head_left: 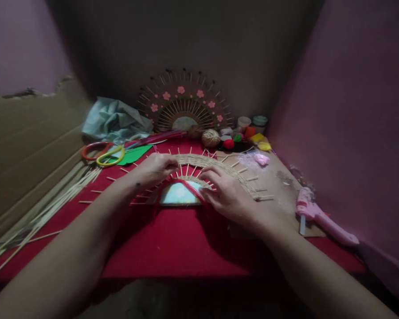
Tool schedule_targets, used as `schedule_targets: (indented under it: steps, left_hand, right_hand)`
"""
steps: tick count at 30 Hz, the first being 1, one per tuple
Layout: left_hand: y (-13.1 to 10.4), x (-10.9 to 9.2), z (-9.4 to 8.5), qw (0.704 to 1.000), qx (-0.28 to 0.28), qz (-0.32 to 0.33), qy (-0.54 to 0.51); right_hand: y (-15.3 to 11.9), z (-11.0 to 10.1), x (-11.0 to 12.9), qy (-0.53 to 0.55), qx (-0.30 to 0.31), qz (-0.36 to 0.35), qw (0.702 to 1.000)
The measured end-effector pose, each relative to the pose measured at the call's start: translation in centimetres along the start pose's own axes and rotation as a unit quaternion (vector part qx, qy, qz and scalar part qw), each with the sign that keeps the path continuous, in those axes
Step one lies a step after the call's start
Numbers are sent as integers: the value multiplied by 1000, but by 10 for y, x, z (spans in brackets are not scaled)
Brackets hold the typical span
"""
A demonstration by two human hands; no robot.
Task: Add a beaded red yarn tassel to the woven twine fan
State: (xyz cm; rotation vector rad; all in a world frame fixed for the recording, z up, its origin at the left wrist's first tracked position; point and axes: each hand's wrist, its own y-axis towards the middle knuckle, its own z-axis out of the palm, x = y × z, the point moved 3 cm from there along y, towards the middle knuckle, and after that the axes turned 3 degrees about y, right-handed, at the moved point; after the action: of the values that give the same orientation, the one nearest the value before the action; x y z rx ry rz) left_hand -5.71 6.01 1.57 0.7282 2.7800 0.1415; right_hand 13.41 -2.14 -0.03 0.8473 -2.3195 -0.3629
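A half-round fan frame of thin sticks lies on the red cloth, with a woven twine band [241,177] and a pale blue half-disc [179,193] at its centre. My left hand [158,168] is closed in a pinch over the sticks on the upper left; what its fingertips hold is hidden. Red yarn [191,187] runs across the half-disc, passing under the fingers of my right hand [226,192]. That hand is curled round the yarn at the right of the half-disc, its index finger near the sticks.
A finished-looking flowered stick fan [181,91] leans at the back wall. Scissors [109,155] and loose sticks [66,195] lie left. A twine ball [210,138] and clay lumps sit behind. Cardboard [279,199] and a pink glue gun [322,217] are at right.
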Motion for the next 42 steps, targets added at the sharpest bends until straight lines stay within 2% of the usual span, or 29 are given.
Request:
schedule_targets:
  steps: [3,5,9,13,17,21,25,26,27,28,29,31,33,35,38,42]
  left_hand:
    - [0,0,-1,999,-42,-23,-8]
    - [0,1,-2,997,-66,-35,-13]
    - [0,7,-1,994,-100,-41,-14]
    - [-2,9,6,993,-114,-23,5]
    - [-3,6,14,992,-127,3,25]
    - [-3,5,15,988,-157,0,1]
    - [-6,-2,10,980,-183,-24,-75]
    - [-8,-6,9,975,-185,-24,-121]
    - [-9,-10,7,966,-183,-20,-180]
    - [-10,-15,6,953,-176,-11,-246]
    - [-12,-20,5,936,-166,-2,-312]
    - [-14,-29,4,899,-143,12,-413]
    - [-16,-35,3,870,-131,19,-475]
    - [-18,-39,1,853,-135,31,-504]
    - [-23,-43,-2,854,-150,73,-493]
    - [-27,-49,-1,873,-160,139,-439]
  right_hand:
    - [12,-22,-17,-93,20,91,991]
    - [26,-39,-44,-178,73,189,963]
    - [65,-68,-102,-234,52,261,935]
    - [94,-62,-139,-226,34,279,933]
    - [108,-48,-149,-176,5,293,940]
    - [107,-57,-132,-89,-59,308,945]
    - [85,-59,-78,88,-81,249,961]
    - [76,-56,-62,251,-114,224,935]
    - [65,-50,-47,387,-124,206,890]
    - [55,-44,-33,475,-130,200,847]
    - [45,-38,-23,524,-131,203,817]
    - [28,-27,-8,563,-138,198,791]
    - [19,-19,-3,568,-140,185,789]
    - [14,-13,-4,567,-143,181,791]
    - [12,-5,-11,565,-151,195,787]
    - [10,0,-14,528,-179,192,808]
